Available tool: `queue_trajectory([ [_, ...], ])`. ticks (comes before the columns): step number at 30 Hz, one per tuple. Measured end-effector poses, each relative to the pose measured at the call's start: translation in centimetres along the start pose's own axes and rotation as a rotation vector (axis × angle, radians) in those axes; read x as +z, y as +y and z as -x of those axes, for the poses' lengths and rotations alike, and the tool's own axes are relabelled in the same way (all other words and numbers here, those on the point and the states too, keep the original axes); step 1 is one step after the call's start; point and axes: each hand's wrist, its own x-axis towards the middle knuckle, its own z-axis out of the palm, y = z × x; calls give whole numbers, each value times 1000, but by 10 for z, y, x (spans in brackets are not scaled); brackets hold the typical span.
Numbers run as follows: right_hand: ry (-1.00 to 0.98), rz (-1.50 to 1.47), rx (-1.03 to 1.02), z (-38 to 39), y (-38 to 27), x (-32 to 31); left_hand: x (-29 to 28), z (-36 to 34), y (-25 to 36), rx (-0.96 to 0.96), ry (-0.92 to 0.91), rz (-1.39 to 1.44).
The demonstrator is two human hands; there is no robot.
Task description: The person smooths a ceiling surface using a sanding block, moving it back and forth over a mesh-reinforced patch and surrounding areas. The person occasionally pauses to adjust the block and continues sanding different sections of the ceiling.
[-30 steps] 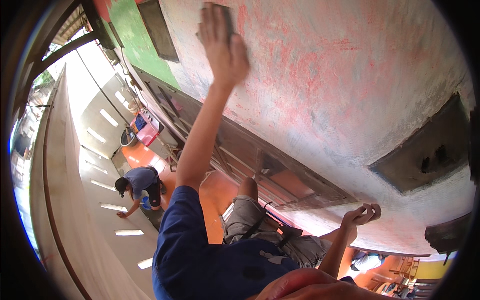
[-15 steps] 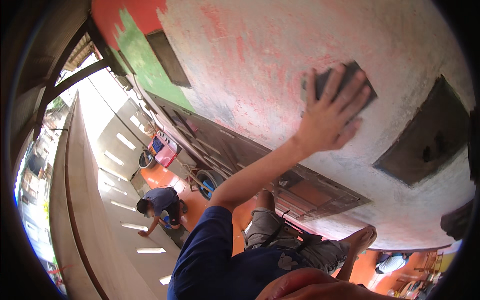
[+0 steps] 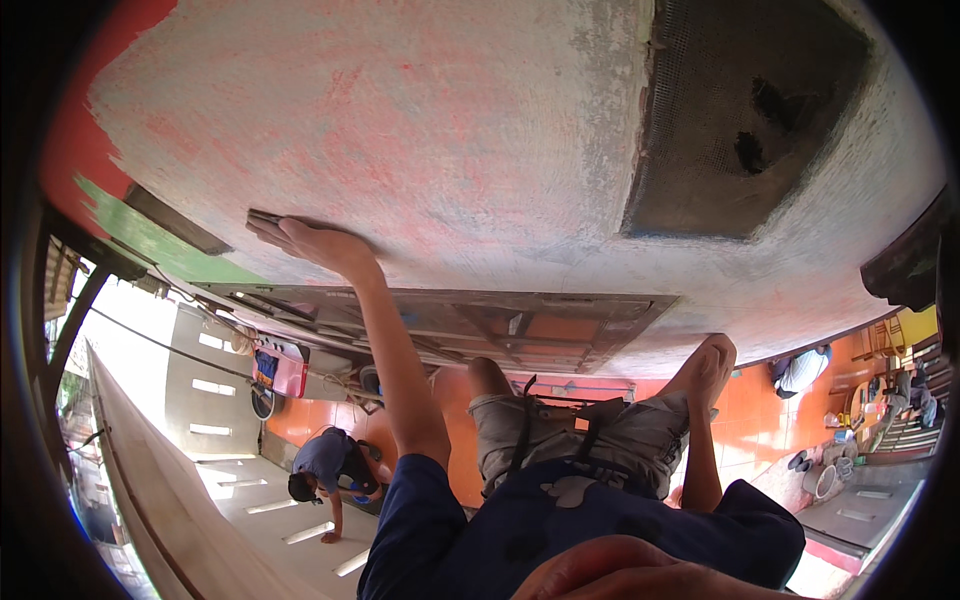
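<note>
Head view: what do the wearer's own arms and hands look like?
The left sleeve is short and navy blue; the right sleeve is navy too. The forearms are bare, and the left hand and right hand show no gloves or cables.

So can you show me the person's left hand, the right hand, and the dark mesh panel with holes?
Left hand (image 3: 322, 246): head view, middle of the hand.
Right hand (image 3: 712, 371): head view, middle of the hand.
Dark mesh panel with holes (image 3: 707, 122): head view, unbroken mesh near its middle.
</note>
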Motion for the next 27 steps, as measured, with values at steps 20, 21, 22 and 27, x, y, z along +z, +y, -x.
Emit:
queue_trajectory([
  [20,50,-104,62,-3,-16,-17,87,73,193,1015,-242,-57],
  [21,66,-126,87,0,-14,-18,78,111,167,985,-308,-12],
  [22,84,-114,93,2,-11,-18,66,147,138,1071,-347,-123],
  [27,84,-215,122,6,-5,-15,23,241,19,1054,-554,-176],
])
